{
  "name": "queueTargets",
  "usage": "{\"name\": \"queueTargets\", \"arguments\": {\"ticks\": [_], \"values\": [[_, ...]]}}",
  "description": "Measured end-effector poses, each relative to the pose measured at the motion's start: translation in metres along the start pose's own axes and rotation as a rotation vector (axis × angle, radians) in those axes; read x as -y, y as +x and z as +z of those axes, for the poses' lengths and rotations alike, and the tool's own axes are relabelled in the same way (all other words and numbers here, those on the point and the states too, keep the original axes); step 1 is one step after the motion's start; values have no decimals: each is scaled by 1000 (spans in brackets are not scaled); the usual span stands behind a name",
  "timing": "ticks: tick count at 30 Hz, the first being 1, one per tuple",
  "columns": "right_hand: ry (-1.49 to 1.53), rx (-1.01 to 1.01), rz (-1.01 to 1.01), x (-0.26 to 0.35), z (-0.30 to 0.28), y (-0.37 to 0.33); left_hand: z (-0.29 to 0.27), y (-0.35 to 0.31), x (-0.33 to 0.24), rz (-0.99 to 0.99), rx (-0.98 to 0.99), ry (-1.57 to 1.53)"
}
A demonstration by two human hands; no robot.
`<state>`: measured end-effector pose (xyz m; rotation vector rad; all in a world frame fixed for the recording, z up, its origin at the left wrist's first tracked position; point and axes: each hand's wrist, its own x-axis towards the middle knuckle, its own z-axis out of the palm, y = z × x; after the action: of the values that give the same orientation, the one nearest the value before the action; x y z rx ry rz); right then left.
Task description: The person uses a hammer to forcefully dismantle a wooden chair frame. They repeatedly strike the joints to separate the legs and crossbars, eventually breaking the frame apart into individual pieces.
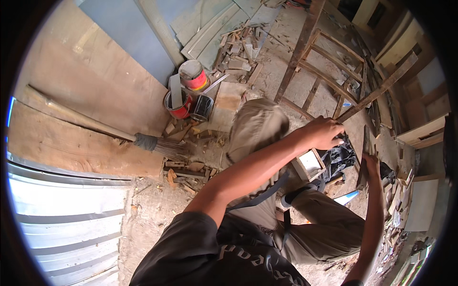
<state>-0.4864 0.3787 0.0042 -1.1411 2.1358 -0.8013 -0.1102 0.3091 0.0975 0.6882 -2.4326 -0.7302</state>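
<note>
My left hand (328, 133) is closed, its fingers curled beside the lower end of a wooden ladder-like frame (329, 78). What those fingers hold, if anything, is hidden. On the right, my right hand (372, 167) grips a dark, narrow wooden strip (365, 143) that stands roughly upright. Between and below the hands lie a crumpled black plastic bag (338, 159) and a small open wooden box (305, 172) with a white inside. Close to my bent leg is a flat blue-and-white pointed piece (347, 197).
Paint cans (193, 76) stand at the left wall, near a stick broom (160, 144). Wood offcuts (241, 52) are heaped farther back, and more scraps (393, 205) line the right side. A corrugated metal sheet (67, 214) is at lower left.
</note>
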Motion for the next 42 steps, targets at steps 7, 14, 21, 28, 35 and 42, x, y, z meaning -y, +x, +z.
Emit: {"name": "queueTargets", "arguments": {"ticks": [7, 14, 21, 28, 35, 42], "values": [[57, 10, 239, -94, 49, 25, -43, 2, 25, 14, 158, 111], [648, 93, 453, -96, 133, -2, -22, -1, 68, -289, 248, 113], [1064, -21, 361, -5, 199, -36, 45, -23, 92, -223, 300, -49], [1242, -257, 355, 94, 215, -73, 37, -40, 56, -412, 527, -615], [1481, -251, 59, 116, 185, -75, 8, -37, 96, -452, 538, -663], [1638, -15, 363, 74, 149, -60, -36, -50, 108, -364, 393, -289]]}}
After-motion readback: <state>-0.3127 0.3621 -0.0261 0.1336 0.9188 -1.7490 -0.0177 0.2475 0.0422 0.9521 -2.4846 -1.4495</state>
